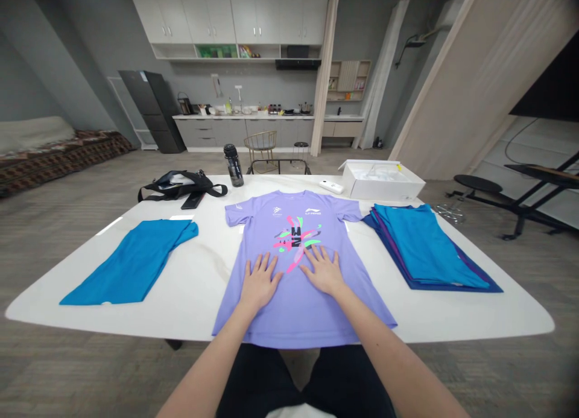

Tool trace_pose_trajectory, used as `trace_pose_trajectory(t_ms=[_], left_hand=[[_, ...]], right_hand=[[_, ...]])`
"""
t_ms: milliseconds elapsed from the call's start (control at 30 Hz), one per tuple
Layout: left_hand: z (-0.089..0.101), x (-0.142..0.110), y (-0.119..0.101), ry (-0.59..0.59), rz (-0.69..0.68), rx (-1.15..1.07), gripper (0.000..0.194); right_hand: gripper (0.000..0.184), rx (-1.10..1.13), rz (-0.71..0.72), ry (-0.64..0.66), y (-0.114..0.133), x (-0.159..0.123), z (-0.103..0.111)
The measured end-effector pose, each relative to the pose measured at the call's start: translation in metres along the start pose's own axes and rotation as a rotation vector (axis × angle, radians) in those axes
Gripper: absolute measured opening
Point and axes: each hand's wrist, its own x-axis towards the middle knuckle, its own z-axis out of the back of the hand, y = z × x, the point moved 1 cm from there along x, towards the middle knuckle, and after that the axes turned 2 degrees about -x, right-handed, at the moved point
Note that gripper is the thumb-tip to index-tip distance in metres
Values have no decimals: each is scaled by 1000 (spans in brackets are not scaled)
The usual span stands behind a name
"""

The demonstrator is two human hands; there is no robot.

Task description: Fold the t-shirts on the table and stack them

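Shirt, one, lavender, lies spread mid-way along the table; left hand and right hand rest flat on it, each grip splayed, unclenched. One blue garment lies at nine o'clock, one folded stack at three, one bottle at eleven, one box between one and two.

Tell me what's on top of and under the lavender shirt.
The left hand and right hand rest on the lavender shirt. The white table shows beside the shirt; whatever lies directly beneath is covered.
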Motion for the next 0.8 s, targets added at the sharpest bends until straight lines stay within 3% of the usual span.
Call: trace_pose_trajectory(t_ms=[300,433,533,667,800], left_hand=[[0,-8,0,18,6,-26,65],[6,13,12,-15,-46,-31,64],[11,60,33,-46,-15,-22,65],[20,149,74,-129,91,4,64],[23,228,117,-67,203,2,61]], right_hand=[[71,5,20,9,-1,-9,0],[71,10,20,0,-1,-9,1],[70,16,15,3,0,-9,2],[68,37,16,-13,-1,-8,2],[67,56,20,-8,-3,-7,2]])
